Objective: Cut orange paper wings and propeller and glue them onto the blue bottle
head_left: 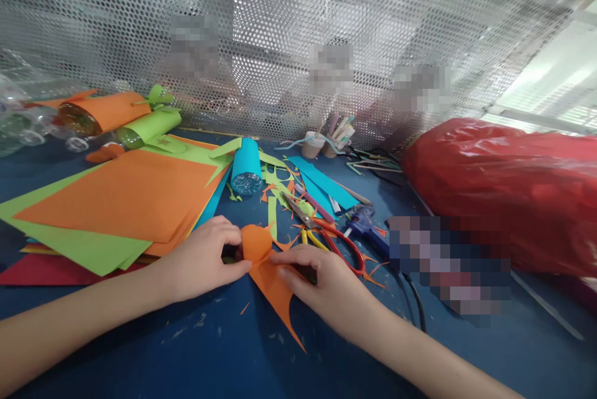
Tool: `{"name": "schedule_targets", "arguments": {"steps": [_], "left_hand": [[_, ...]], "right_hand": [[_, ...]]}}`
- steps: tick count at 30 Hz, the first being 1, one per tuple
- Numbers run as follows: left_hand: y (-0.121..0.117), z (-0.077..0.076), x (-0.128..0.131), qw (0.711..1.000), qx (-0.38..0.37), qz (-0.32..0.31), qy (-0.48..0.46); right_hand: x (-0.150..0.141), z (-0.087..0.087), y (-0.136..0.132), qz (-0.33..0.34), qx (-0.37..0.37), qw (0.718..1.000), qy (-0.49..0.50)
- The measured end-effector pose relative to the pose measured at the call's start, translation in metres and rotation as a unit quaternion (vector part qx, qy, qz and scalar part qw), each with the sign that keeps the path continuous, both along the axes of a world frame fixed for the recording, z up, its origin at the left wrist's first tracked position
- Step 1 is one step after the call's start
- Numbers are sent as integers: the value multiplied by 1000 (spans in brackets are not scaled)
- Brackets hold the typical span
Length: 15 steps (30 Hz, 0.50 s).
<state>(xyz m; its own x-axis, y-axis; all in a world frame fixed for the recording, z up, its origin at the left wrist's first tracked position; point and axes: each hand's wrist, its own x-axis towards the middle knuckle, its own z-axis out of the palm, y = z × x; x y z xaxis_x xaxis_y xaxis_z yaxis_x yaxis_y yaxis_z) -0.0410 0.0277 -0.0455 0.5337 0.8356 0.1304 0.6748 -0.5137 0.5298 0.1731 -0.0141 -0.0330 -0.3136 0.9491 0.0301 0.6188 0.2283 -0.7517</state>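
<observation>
A cut piece of orange paper [268, 275] with pointed tips lies on the blue table [209, 349] between my hands. My left hand [205, 262] pinches its curled upper edge, with something dark under the fingers that I cannot make out. My right hand [321, 287] is closed on the paper's right side, fingertips pressing it down. Red-handled scissors [326, 234] lie just beyond my right hand.
Stacked orange and green sheets [125, 200] lie at left. Paper-wrapped bottles, orange [100, 113], green [147, 128] and blue [246, 166], lie behind. A blue glue gun [366, 228], paper scraps, a red plastic bag [504, 181] at right and a perforated metal screen [280, 32] at the back.
</observation>
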Motion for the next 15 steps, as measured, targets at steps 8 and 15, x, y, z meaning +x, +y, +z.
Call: {"name": "schedule_targets", "arguments": {"steps": [8,15], "left_hand": [[1,0,0,1000,-9,0,-2],[-1,-1,1,1000,17,8,-16]], "right_hand": [[-5,-7,-1,-10,-58,996,63],[-3,-10,-1,2,-10,1000,13]]}}
